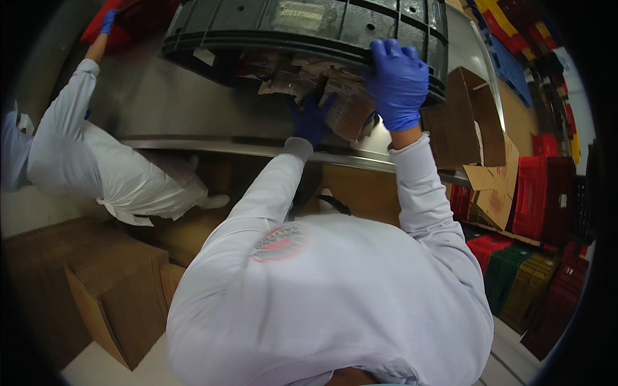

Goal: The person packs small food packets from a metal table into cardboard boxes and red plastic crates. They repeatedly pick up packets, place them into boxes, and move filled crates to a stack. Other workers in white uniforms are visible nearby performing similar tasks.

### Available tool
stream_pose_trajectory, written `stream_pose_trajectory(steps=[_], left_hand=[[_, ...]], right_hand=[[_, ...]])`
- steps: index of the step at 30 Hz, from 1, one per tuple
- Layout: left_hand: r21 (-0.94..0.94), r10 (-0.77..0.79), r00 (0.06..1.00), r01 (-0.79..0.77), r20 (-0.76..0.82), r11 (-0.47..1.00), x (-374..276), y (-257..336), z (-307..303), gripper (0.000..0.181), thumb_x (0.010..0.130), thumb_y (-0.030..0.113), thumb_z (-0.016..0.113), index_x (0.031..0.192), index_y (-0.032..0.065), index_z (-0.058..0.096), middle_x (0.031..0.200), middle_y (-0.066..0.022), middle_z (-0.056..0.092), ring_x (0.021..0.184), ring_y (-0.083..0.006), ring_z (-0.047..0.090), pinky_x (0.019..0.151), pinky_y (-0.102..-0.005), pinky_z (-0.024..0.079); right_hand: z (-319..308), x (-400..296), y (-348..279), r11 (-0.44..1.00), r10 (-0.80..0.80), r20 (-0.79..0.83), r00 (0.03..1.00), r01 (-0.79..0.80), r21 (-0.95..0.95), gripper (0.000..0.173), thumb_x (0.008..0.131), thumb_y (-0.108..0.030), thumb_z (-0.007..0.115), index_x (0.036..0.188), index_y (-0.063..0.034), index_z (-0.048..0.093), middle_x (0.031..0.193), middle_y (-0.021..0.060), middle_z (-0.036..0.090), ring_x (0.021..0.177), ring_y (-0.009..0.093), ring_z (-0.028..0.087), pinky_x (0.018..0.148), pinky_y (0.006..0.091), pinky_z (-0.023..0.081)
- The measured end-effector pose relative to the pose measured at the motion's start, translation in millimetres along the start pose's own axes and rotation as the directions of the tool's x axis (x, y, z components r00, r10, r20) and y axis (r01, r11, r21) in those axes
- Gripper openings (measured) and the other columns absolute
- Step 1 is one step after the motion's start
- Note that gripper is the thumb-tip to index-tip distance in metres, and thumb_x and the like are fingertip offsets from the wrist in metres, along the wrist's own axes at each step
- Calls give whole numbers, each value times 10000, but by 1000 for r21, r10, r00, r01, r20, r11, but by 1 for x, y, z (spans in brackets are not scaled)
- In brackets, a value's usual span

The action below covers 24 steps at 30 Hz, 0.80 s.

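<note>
A dark plastic crate (309, 24) is tipped on its side over a metal table (193, 111), its opening towards me. My right hand (398, 84), in a blue glove, grips the crate's rim at the right. Packages in clear plastic wrap (345, 108) lie at the crate's mouth and spill onto the table. My left hand (314, 118), gloved too, reaches in under the rim with its fingers spread beside the packages; its fingertips are in shadow. Whether it touches a package I cannot tell.
A co-worker in white stands at the left, a gloved hand (109, 21) on a red crate (140, 24). An opened cardboard box (454, 120) sits right of the dark crate. Red crates (528, 193) and more coloured crates are stacked at the right. Large cardboard boxes (116, 284) stand behind me at the left.
</note>
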<state>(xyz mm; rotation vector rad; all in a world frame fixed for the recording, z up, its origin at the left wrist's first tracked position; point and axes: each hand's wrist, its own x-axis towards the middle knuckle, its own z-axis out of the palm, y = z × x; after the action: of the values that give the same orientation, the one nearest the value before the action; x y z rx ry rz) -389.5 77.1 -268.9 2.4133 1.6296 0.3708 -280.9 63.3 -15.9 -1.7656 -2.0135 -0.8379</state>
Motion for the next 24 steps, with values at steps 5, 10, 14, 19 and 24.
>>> stream_pose_trajectory(steps=[5, 10, 14, 19, 24], left_hand=[[-13, 8, 999, -9, -35, 1000, 22, -9, 24, 510, 822, 382, 522, 1303, 259, 406, 1348, -64, 376, 1288, -219, 290, 975, -700, 64], [-106, 67, 856, -15, 512, 994, -12, 7, -13, 479, 809, 392, 535, 1187, 98, 521, 1151, -159, 538, 1095, -310, 485, 938, -500, 306], [-408, 194, 771, 92, 607, 908, -113, 7, -126, 523, 770, 413, 622, 1106, 14, 591, 990, -215, 618, 932, -351, 599, 843, -380, 467], [-879, -142, 990, 80, 14, 470, -126, -48, -217, 246, 861, 69, 556, 1095, 3, 594, 810, -40, 629, 705, -74, 559, 657, -204, 459], [-700, -506, 598, -136, -622, 701, -81, -116, -232, 294, 871, 84, 553, 1156, 14, 541, 1036, -67, 578, 968, -138, 519, 881, -261, 395]], right_hand=[[19, -28, -20, 998, 55, 63, 996, -55, 0, 381, 598, -262, 690, 935, -188, 528, 897, -18, 519, 847, 198, 506, 694, 343, 405], [47, -112, -42, 991, 67, 169, 983, -85, 101, 524, 589, -311, 703, 1047, -137, 517, 1020, 52, 504, 922, 278, 481, 761, 409, 401], [104, -219, -38, 908, 22, 516, 856, -233, 348, 644, 651, -362, 704, 1176, -64, 480, 1176, 155, 469, 1114, 336, 419, 893, 460, 362], [120, -226, -36, 859, 200, 425, 883, -367, 357, 571, 697, -357, 676, 1165, -78, 509, 1200, 167, 478, 1144, 350, 416, 944, 485, 346], [152, -249, 47, 577, 495, 352, 794, -603, 550, 268, 739, -144, 645, 976, -31, 590, 1039, 148, 572, 983, 289, 529, 859, 351, 417]])
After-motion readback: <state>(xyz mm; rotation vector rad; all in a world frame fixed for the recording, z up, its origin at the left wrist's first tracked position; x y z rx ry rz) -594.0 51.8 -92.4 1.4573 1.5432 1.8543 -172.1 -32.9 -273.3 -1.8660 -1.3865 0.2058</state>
